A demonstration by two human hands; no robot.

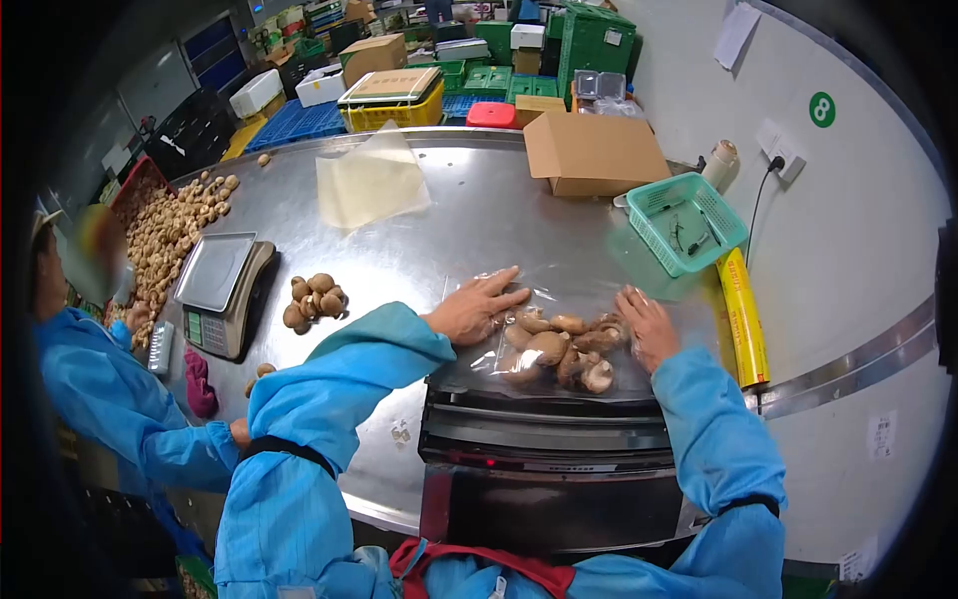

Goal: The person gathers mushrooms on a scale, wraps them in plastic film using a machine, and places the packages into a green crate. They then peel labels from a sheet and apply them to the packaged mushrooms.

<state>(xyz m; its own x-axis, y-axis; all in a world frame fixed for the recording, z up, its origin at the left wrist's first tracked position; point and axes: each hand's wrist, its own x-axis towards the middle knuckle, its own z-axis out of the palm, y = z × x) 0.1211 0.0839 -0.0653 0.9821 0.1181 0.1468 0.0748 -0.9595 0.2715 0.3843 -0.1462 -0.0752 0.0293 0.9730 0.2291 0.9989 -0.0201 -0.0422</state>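
A clear plastic bag (489, 354) with several brown mushrooms (547, 347) in it lies flat at the front edge of the metal table, by a black machine (549, 449) with a small red light. My left hand (479, 306) rests on the bag's upper left part, its fingers spread. At the right side of the mushrooms my right hand (649, 327) lies on the plastic, fingers stretched out and slightly apart. Neither hand grips anything that shows.
Left of my arms are a mushroom cluster (313, 301), a scale (225, 290), a large mushroom heap (180, 230) and a co-worker in blue (120, 389). Beyond lie plastic sheets (374, 180), a cardboard box (609, 160) and a green basket (689, 220). A yellow box (743, 319) stands right.
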